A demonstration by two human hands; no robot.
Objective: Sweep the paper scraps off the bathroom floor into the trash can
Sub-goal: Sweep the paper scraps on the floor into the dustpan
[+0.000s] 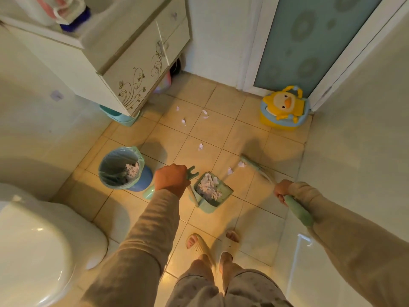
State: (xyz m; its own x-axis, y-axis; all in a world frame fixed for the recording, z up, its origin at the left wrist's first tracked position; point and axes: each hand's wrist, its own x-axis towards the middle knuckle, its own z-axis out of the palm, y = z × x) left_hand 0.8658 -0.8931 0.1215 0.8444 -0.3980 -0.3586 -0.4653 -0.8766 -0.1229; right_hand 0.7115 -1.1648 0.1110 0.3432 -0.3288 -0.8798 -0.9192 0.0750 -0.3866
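My left hand grips the top of the green dustpan handle. The dustpan stands on the tiles and holds a heap of white paper scraps. My right hand holds the green broom handle; the broom head rests on the floor to the right of the dustpan, with two scraps beside it. Several more scraps lie farther off on the tiled floor. The blue trash can, lined with a green bag, sits left of the dustpan and has paper in it.
A white toilet fills the lower left. A vanity cabinet stands at the upper left with a teal basin under it. A yellow duck potty sits by the frosted door. My slippered feet are behind the dustpan.
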